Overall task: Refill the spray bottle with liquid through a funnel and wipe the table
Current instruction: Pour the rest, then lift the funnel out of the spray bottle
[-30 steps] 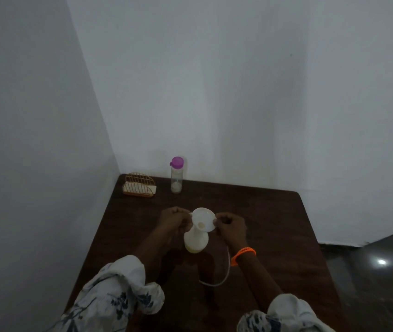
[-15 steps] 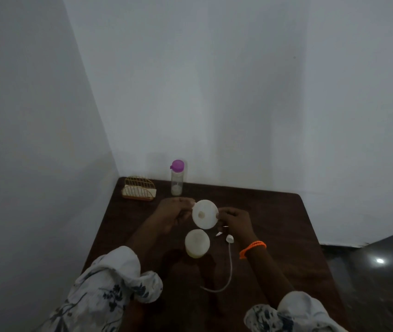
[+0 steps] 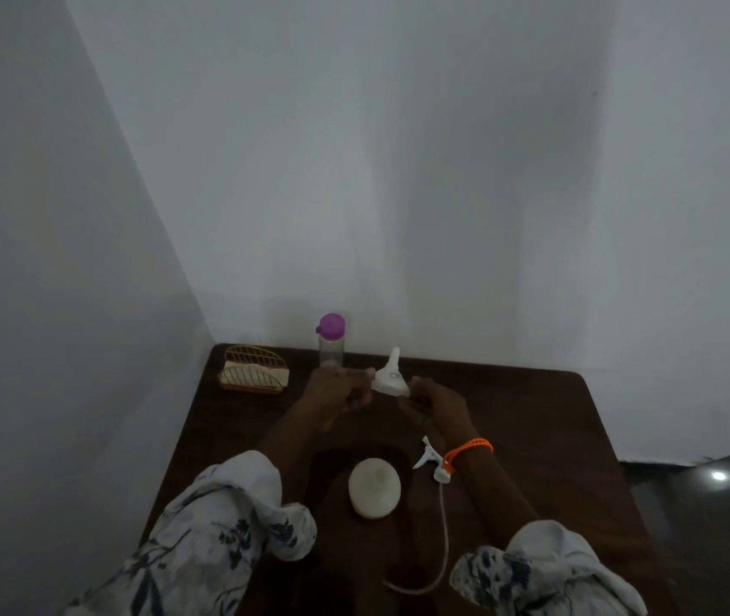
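Observation:
A white funnel [image 3: 390,379] is held above the dark wooden table [image 3: 532,437], tipped over with its spout pointing up and away. My left hand [image 3: 340,393] and my right hand [image 3: 434,404] each pinch its rim from either side. The open white spray bottle [image 3: 374,487] stands upright on the table below and nearer to me, apart from the funnel. Its spray head [image 3: 432,460] lies to the right of the bottle, with its long tube [image 3: 443,535] curling toward me. A clear bottle with a purple cap [image 3: 331,340] stands at the far edge.
A gold wire holder [image 3: 254,370] with a pale cloth or sponge inside sits at the far left corner. Walls close off the table's left and far sides. Dark floor lies beyond the right edge.
Both hands lifted the funnel off the spray bottle's neck, moved it away from me and turned it spout up. The bottle stays in place; the view tilted up.

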`<state>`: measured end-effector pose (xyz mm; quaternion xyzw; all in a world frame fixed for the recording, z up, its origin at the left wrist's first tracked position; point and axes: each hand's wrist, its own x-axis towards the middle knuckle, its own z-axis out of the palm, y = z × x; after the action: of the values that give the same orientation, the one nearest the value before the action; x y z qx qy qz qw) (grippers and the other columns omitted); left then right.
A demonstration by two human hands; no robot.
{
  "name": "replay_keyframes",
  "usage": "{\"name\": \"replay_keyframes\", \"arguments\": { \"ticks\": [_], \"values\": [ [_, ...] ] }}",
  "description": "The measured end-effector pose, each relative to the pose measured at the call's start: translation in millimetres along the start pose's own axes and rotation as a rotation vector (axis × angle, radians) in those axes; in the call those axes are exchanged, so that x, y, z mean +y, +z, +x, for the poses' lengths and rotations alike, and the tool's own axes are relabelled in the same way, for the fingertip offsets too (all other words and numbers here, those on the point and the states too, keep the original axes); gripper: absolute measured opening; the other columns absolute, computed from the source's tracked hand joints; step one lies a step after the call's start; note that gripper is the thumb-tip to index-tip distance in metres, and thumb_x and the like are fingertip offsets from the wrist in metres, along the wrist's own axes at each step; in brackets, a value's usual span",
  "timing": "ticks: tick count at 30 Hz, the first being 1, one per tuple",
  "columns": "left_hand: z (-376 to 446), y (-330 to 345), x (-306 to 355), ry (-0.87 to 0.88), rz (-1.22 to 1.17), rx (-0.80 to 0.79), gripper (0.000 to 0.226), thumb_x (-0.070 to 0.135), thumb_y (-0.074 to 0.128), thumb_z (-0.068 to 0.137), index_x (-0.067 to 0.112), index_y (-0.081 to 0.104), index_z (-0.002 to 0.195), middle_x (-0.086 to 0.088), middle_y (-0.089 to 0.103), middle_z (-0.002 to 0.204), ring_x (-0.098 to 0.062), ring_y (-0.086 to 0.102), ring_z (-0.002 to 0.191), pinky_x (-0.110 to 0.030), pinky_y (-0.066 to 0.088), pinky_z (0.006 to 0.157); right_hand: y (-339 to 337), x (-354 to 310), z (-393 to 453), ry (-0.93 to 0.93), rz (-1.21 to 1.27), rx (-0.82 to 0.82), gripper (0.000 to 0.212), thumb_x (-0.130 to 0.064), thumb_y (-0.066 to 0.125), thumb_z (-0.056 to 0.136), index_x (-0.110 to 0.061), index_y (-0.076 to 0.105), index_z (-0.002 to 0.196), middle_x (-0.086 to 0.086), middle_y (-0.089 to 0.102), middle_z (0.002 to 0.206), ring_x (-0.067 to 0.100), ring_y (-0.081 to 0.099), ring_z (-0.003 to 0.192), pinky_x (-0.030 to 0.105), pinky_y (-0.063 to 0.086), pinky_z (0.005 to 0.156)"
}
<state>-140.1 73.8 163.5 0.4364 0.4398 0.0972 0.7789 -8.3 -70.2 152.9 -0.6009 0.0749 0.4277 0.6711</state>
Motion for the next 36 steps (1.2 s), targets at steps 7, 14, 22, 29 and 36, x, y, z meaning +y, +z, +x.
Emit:
{"name": "replay_keyframes", "arguments": {
  "ticks": [7,14,22,29,36],
  "values": [
    [68,-14,-38,-0.102,0.086,0.051,0.018,0.003,0.078,0.085,0.004,0.074,0.102,-0.014,0.073,0.113,-0.025,0.072,0.105,-0.039,0.063,0.086,3,18,51,-0.071,-0.222,0.014,0.019,0.004,0.071,0.086,0.005,0.071,0.105,0.021,0.072,0.104,0.025,0.071,0.089,0.032,0.062,0.072],
    [117,-18,-66,-0.159,0.097,0.099,0.015,0.001,0.078,0.084,0.002,0.072,0.098,-0.016,0.073,0.109,-0.025,0.071,0.103,-0.036,0.063,0.084,14,33,114,-0.211,-0.569,0.033,0.021,0.0,0.079,0.08,-0.012,0.073,0.097,0.008,0.073,0.097,0.005,0.07,0.075,0.014,0.055,0.061],
    [153,-17,-87,-0.111,0.234,0.152,0.011,0.003,0.076,0.087,0.011,0.07,0.091,-0.017,0.07,0.109,-0.028,0.07,0.102,-0.049,0.06,0.092,15,54,148,-0.331,-0.818,0.127,0.035,-0.007,0.083,0.075,-0.013,0.076,0.109,0.002,0.074,0.102,0.014,0.067,0.095,0.027,0.052,0.085],
    [155,-17,-93,-0.117,0.274,0.112,0.018,0.002,0.074,0.088,0.018,0.07,0.09,-0.014,0.07,0.112,-0.029,0.068,0.107,-0.049,0.059,0.094,14,58,153,-0.343,-0.812,0.15,0.037,0.0,0.077,0.076,-0.012,0.074,0.111,0.004,0.074,0.106,0.014,0.065,0.097,0.023,0.049,0.082],
    [139,-19,-86,-0.101,0.207,0.131,0.013,0.004,0.074,0.09,0.017,0.071,0.091,-0.015,0.072,0.104,-0.025,0.07,0.092,-0.045,0.061,0.09,4,55,143,-0.371,-0.823,0.175,0.038,-0.001,0.077,0.076,-0.011,0.074,0.112,-0.001,0.069,0.095,0.011,0.064,0.092,0.023,0.05,0.085]
  ]
}}
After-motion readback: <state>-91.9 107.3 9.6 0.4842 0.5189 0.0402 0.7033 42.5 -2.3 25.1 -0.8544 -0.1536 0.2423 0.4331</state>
